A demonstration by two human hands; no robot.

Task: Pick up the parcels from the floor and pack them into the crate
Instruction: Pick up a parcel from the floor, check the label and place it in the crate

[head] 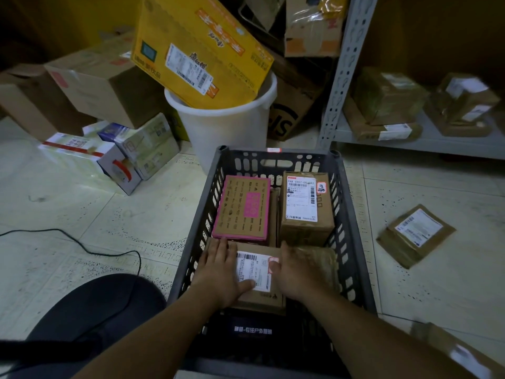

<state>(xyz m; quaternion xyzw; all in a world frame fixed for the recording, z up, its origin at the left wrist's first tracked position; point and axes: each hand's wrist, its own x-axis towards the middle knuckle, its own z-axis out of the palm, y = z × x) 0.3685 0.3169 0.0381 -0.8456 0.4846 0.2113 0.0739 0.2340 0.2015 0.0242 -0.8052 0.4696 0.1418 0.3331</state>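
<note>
Parcel (255, 269) being pushed down into the crate (352, 214), left hand (218, 269) and right hand (295, 272) flat and open, probably to seat it.

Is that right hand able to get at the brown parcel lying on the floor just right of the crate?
Probably yes. The right hand lies inside the crate, so it must first lift over the side wall; the brown parcel lies uncovered on that same side, with nothing between.

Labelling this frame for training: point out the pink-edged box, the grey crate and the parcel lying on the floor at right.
pink-edged box (241, 207), head view, middle of its top face.
grey crate (345, 214), head view, its right wall.
floor parcel (419, 228), head view, its white label.
</note>
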